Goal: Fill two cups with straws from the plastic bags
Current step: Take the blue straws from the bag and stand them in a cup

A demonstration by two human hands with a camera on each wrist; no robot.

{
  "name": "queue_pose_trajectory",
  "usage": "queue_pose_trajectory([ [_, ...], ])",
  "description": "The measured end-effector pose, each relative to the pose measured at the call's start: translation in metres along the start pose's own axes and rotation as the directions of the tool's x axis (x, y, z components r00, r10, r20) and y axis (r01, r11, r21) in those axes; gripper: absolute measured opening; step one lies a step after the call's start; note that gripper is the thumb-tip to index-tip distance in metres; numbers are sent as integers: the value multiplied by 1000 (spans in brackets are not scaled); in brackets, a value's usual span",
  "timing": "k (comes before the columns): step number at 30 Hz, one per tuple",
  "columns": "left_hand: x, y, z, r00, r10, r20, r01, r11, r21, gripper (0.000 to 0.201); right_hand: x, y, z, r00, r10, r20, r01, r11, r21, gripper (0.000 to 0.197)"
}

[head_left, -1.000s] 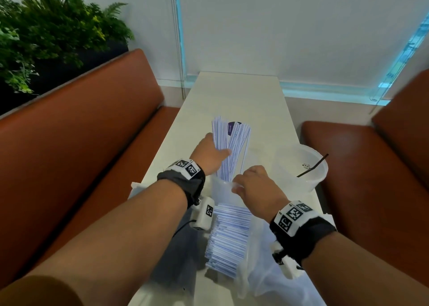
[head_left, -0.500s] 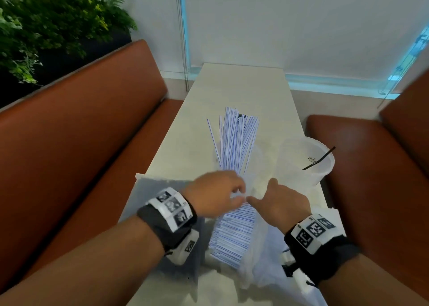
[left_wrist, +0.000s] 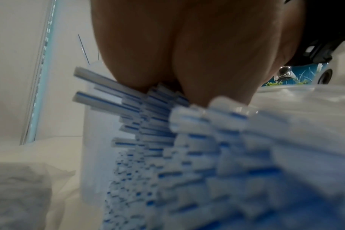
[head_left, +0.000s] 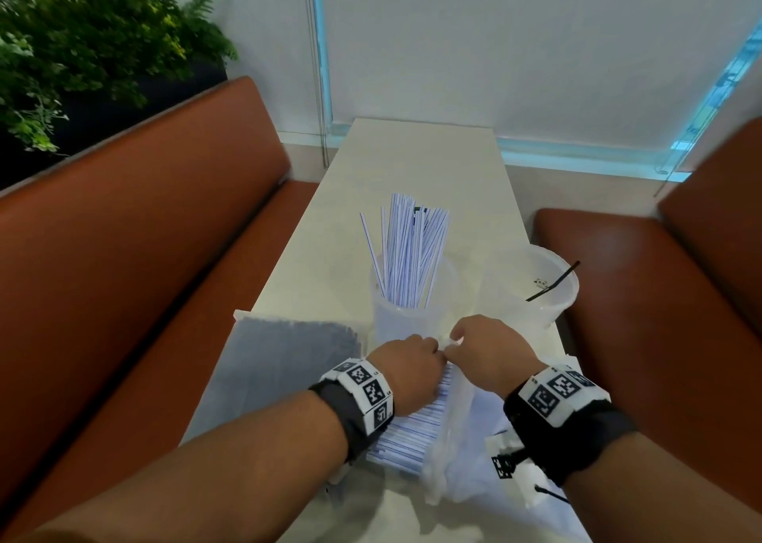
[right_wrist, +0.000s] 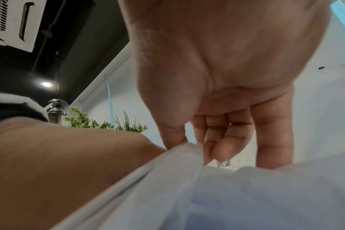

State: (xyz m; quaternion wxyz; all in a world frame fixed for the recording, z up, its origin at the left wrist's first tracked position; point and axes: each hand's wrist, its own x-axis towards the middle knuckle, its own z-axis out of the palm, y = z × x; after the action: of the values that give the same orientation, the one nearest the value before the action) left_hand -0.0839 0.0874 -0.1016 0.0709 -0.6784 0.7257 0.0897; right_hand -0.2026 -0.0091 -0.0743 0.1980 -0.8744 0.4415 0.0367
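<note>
Both hands at the mouth of a clear plastic bag [head_left: 449, 452] of straws

Left hand [head_left: 406, 371] fingers curl into blue-striped white straws [head_left: 416, 427] lying in the bag on the pale surface [head_left: 416, 163]; right hand [head_left: 490, 355] fingers pinch the bag's crinkled rim. Just beyond, a translucent cup [head_left: 406, 315] holds upright striped straws; right, another cup [head_left: 536, 295] holds one black straw [head_left: 552, 282].

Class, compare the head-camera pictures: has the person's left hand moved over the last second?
Yes. The left hand has drawn back from the bundle of straws standing in the cup, toward the person, and now sits on the bagged straws lying nearer on the table.
</note>
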Motion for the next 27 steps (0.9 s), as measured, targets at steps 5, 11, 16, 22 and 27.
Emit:
queue_pose_trajectory([
  [5,-6,-4,-6,998,-10,-67,18,993,114,32,-1,0,-2,1000,-6,-25,6,1000,16,32],
  [11,-24,-26,-13,996,-49,-77,64,977,201,23,2,0,0,999,16,-32,-15,1000,9,21],
  [16,-46,-64,-13,995,-18,-95,37,979,199,28,4,8,3,999,26,-22,-26,999,32,22],
  [22,-62,-94,1,991,-72,-109,75,997,21,31,6,10,10,999,20,-26,-18,997,78,24],
  [27,-66,-103,2,991,-101,-86,101,995,-4,12,4,13,10,1000,16,-26,-14,996,87,21],
])
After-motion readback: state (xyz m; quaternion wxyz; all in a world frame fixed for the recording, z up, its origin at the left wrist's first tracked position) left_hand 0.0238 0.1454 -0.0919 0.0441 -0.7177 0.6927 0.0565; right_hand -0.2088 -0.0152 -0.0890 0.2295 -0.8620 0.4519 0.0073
